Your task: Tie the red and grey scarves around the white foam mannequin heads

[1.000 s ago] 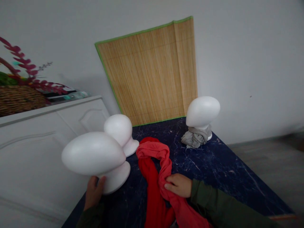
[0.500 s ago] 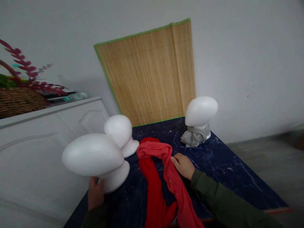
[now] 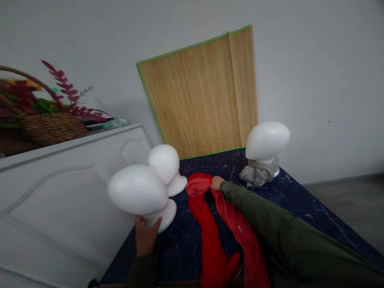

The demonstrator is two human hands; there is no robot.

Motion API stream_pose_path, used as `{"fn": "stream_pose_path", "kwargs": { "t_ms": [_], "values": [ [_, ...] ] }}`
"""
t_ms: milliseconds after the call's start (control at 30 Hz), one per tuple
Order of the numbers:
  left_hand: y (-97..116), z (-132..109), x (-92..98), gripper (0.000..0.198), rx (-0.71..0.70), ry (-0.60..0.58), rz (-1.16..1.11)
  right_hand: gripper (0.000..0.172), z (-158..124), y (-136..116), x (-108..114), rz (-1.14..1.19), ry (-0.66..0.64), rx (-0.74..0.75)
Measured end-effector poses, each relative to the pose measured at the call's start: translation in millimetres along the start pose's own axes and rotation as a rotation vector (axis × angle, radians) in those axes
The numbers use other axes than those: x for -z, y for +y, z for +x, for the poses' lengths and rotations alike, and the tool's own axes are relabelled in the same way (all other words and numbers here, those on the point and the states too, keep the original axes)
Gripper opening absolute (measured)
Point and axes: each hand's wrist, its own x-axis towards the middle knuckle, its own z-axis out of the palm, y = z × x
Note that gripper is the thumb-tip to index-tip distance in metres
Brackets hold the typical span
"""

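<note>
My left hand (image 3: pixel 147 237) grips the neck of the nearer white mannequin head (image 3: pixel 138 190), thumb and fingers on either side of it. This head stands on the dark blue marbled table at the left. A second white mannequin head (image 3: pixel 164 164) is just behind it. My right hand (image 3: pixel 216 183) is closed on the coral scarf (image 3: pixel 232 216) near its looped far end; part of my fingers is hidden. A brighter red scarf (image 3: pixel 207 228) lies under and beside the coral one, running toward the front edge.
At the back right is a third mannequin head (image 3: pixel 267 142) with a grey scarf (image 3: pixel 256 173) around its neck. A bamboo mat (image 3: pixel 198 96) leans on the wall. A white cabinet (image 3: pixel 75 192) on the left bears a flower basket (image 3: pixel 54 128).
My right hand has reached farther over the table and taken hold of the coral scarf's far loop. My left hand stays at the nearer head's neck, its thumb now showing. The view has swung left.
</note>
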Motion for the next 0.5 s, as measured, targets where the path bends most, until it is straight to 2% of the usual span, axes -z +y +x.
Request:
{"fn": "stream_pose_path", "kwargs": {
  "t_ms": [133,233,300,367,433,500],
  "values": [
    [1,0,1.8,0.080,-0.009,-0.024,0.002,0.026,34,-13,1,0.167,0.051,-0.061],
    [0,0,1.4,0.081,-0.043,-0.015,-0.004,0.029,34,-17,-10,0.253,0.121,-0.053],
    [-1,0,1.3,0.082,-0.077,0.005,-0.007,0.035,16,-8,-16,0.266,0.197,-0.048],
    [-1,-2,3.0,0.085,-0.067,0.032,0.016,0.041,-15,10,-15,0.250,0.287,-0.029],
    [4,-8,8.1,0.086,-0.023,0.078,0.042,0.035,-49,33,-2,0.217,0.375,0.000],
    [13,-17,16.9,0.083,-0.025,0.095,0.038,0.029,-80,60,24,0.167,0.485,0.002]
  ]
}}
